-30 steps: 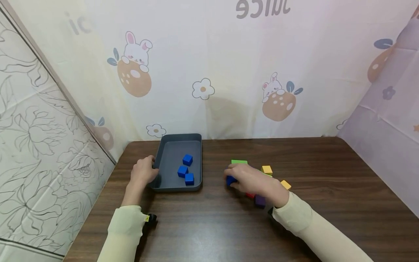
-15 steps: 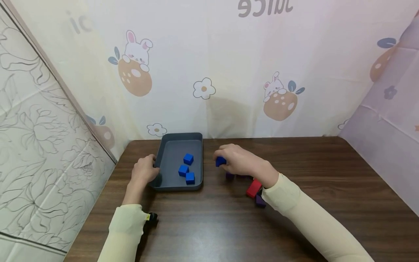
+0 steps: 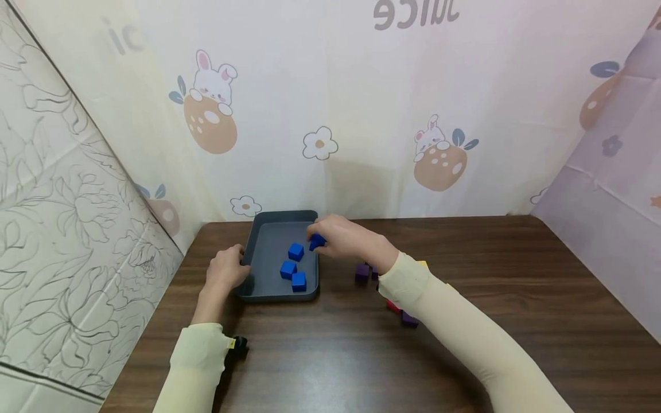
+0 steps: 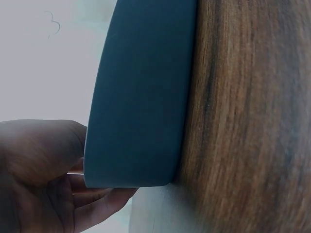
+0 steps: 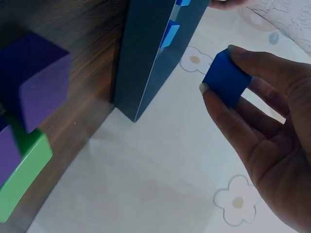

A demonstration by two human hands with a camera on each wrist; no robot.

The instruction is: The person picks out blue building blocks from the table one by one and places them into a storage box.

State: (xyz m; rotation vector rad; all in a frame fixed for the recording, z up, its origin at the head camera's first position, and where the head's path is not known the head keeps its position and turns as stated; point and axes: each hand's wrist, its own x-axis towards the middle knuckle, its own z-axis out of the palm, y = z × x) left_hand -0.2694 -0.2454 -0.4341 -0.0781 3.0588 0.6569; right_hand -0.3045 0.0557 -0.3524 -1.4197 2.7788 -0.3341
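Note:
My right hand (image 3: 341,236) pinches a blue cube (image 5: 227,79) between thumb and fingertips, raised over the right rim of a dark grey tray (image 3: 279,299). Inside the tray lie three more blue cubes: one near the middle (image 3: 296,252), one just below it (image 3: 288,269) and one towards the front right (image 3: 298,281). At the tray's left side, my left hand (image 3: 226,269) grips the wall; the left wrist view shows its thumb and fingers about the tray's edge (image 4: 138,97).
Right of the tray, partly hidden by the right forearm, are purple blocks (image 3: 362,272), a red block (image 3: 393,306), another purple block (image 3: 409,319) and a bit of yellow (image 3: 423,264). A green block (image 5: 26,170) shows in the right wrist view. A patterned curtain (image 3: 361,115) hangs behind the table.
My right hand has lifted the blue cube from among the coloured blocks and carried it left to the tray's right rim. The left hand and tray have stayed put.

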